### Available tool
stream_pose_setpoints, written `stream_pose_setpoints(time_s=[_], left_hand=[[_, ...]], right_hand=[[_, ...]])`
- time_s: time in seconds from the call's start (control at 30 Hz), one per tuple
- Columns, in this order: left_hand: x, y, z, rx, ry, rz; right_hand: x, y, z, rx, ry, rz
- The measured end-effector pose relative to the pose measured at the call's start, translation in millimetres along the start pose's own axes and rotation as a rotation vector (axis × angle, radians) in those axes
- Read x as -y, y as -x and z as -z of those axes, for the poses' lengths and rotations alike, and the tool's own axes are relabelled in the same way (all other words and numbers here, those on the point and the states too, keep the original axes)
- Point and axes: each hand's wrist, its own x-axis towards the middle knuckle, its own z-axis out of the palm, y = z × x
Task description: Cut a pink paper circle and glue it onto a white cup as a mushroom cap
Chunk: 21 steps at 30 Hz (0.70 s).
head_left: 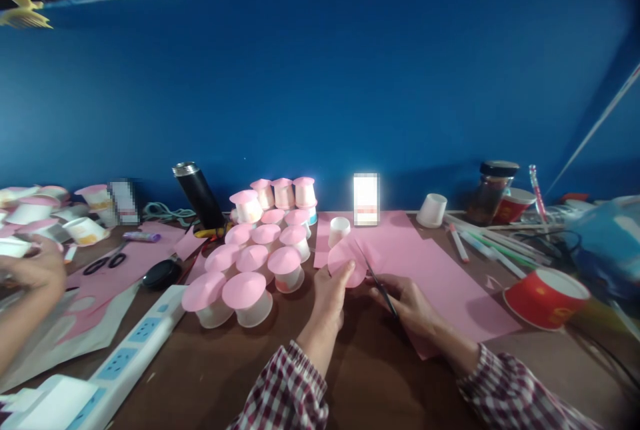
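Over brown desk (370,370), L hand (329,300) pinches pink disc (340,257), prob. steadying it for scissors (385,295) gripped in R hand (414,307).

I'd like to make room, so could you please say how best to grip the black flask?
Probably grip the black flask round its upper body, coming from the front: it is a tall cylinder, and cord and pink-topped cups flank its foot.

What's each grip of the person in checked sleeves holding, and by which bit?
The left grip holds a pink paper circle by its near edge; the right grip, scissors by the handle end.
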Motion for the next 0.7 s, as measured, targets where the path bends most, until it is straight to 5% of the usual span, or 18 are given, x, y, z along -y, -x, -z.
stream_pose_setpoints(time_s=[0.7], left_hand=[[4.7, -3.7, 1.9, -0.07, 0.004, -0.002]], right_hand=[[7.1, 0.3, -0.8, 0.021, 0.014, 0.005]])
